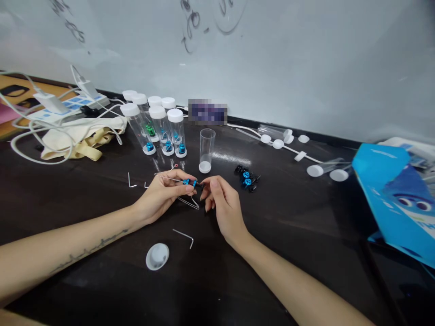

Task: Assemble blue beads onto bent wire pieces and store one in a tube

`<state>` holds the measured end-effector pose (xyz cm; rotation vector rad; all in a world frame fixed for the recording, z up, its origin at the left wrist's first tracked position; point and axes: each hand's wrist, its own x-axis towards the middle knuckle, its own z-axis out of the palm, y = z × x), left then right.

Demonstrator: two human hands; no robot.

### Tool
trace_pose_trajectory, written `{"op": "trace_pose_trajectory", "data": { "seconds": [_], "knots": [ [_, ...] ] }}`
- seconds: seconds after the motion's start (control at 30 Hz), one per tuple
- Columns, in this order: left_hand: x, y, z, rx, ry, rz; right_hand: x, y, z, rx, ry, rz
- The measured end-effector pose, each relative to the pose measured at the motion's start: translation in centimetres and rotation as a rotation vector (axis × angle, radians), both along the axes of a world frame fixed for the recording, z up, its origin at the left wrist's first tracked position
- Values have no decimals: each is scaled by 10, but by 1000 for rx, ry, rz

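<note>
Near the middle of the dark table, my left hand [166, 192] pinches a small blue and black part [189, 182], with thin bent wires [190, 204] sticking out around its fingers. My right hand [222, 199] has its thumb and index finger together at the black end of that part. Just behind the hands stands an open clear tube [206, 149] with a white base. Small blue and black parts [247, 178] lie in a pile right of the tube. In front of my left hand are a hex key [185, 236] and a small white dish [157, 256].
Several capped tubes [167, 131] stand at the back left, beside a cream cloth bag [84, 136] and a power strip [71, 108] with cables. Loose tubes and white caps [277, 144] lie along the back right. A blue bag [390, 194] is at the right edge.
</note>
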<state>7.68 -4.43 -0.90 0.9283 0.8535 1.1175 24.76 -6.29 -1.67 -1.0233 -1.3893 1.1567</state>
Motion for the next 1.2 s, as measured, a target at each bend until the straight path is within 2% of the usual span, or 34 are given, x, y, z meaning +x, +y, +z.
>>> {"op": "trace_pose_trajectory", "data": {
  "seconds": [1.2],
  "knots": [
    [0,2,-1,20,-16,-15,0,0,0,5,5,0]
  ]
}}
